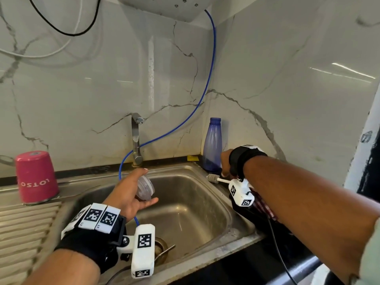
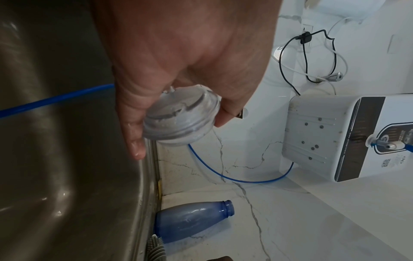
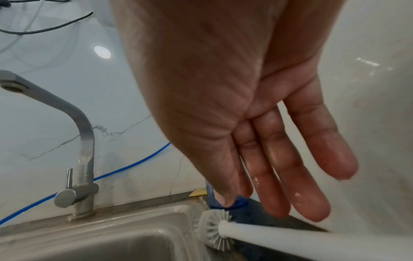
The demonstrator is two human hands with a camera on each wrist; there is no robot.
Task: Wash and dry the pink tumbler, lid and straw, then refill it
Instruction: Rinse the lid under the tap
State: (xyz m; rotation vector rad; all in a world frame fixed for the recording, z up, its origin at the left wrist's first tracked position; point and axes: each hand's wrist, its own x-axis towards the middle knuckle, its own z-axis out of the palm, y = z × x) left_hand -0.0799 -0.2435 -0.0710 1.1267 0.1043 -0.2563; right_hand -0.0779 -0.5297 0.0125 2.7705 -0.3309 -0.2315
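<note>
Pink tumbler (image 1: 37, 177): stands upside down on the ribbed drainboard (image 1: 24, 227), far left, well apart from both hands. It looks rigid and probably light when empty; a wet wall would likely be slippery, so a wrap round the body seems safest.
Left hand (image 1: 131, 194): holds the clear lid (image 2: 181, 116) over the steel sink (image 1: 216, 204), thumb and fingers curled on opposite edges of its rim.
Lid, handling: thin, stiff plastic, light, wet-looking, with threads showing in the left wrist view. The rim grip suits it; a flat pinch on the face would likely slip.
Tap (image 1: 136, 138): behind the sink; no water can be seen running.
Bottle brush (image 3: 214, 229): lies on the sink's right edge, white handle pointing right.
Right hand (image 3: 257, 141): fingers straight and loosely spread, wet, holding nothing, just above the brush.
Blue bottle (image 1: 212, 145): upright and uncapped in the corner.
Straw: not visible in any view.
Room: white marbled wall tiles, a blue hose (image 1: 207, 79) trailing from a wall unit into the sink, a dark counter at right.
</note>
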